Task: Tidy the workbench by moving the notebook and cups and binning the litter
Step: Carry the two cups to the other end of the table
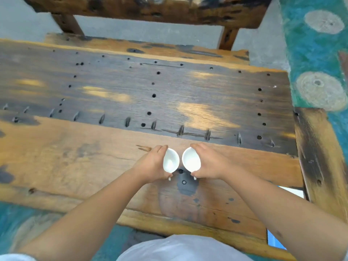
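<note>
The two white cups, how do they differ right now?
The left cup is in the left hand, the right cup in the right hand. The left cup's mouth looks narrower, tipped more toward the right; the right cup's looks rounder. Both are white, look empty, and sit side by side without touching, over the workbench.

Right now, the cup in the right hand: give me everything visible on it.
The right-hand cup is a small, plain white cup, glossy like glazed ceramic or porcelain, with a round rim and a smooth, empty-looking interior. No handle or marking shows. It is tilted, its mouth turned toward the camera and the other cup, with a narrow gap between the two rims. The right hand grips it from the outer side, fingers on the far rim and thumb near the lower edge. Whether it touches the wooden workbench cannot be told.
</note>
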Demonstrator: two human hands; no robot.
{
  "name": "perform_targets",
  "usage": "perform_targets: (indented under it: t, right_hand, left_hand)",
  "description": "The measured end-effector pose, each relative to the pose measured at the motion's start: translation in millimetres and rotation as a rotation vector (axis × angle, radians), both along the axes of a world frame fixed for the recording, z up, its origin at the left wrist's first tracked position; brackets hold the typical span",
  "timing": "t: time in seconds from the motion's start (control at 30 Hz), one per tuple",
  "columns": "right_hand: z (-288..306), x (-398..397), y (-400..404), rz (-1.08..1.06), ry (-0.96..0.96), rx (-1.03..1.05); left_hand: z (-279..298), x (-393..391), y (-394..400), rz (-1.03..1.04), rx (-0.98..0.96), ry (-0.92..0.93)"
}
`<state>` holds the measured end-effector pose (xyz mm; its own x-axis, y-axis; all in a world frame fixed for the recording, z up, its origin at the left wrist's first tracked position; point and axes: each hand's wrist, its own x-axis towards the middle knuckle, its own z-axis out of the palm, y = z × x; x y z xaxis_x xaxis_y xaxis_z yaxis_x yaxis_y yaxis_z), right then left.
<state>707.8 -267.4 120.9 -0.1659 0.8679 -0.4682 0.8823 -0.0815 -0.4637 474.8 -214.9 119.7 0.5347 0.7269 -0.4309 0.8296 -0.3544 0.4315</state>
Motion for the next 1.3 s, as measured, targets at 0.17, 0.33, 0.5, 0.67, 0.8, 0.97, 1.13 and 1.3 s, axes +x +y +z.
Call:
perform_targets:
  t: [0.17,0.33,0.5,0.67,0.8,0.97,1.13,1.3]
  right_hand:
    - [14,-53,1,0.195,0.014,0.024]
    - [30,-123,-2,0.368,0.032,0.041]
    - [51,-213,-1,0.519,0.062,0.061]
    - [78,-326,2,0.617,0.065,0.093]
    - [87,-429,0,0.666,0.078,0.109]
    - [89,-556,-7,0.788,0.11,0.07]
    - [82,-674,-8,0.989,0.097,0.093]
    - [66,-777,18,1.127,0.119,0.103]
  left_hand:
    - [22,-52,-47,0.176,0.065,-0.034]
    - [38,-123,-89,0.373,0.086,-0.098]
    - [48,-217,-125,0.547,0.131,-0.162]
    - [57,-328,-155,0.685,0.185,-0.181]
    - [66,-421,-179,0.756,0.193,-0.189]
    - [77,-527,-218,0.945,0.199,-0.163]
    - [75,-613,-252,1.123,0.184,-0.127]
    - [65,-688,-252,1.288,0.147,-0.132]
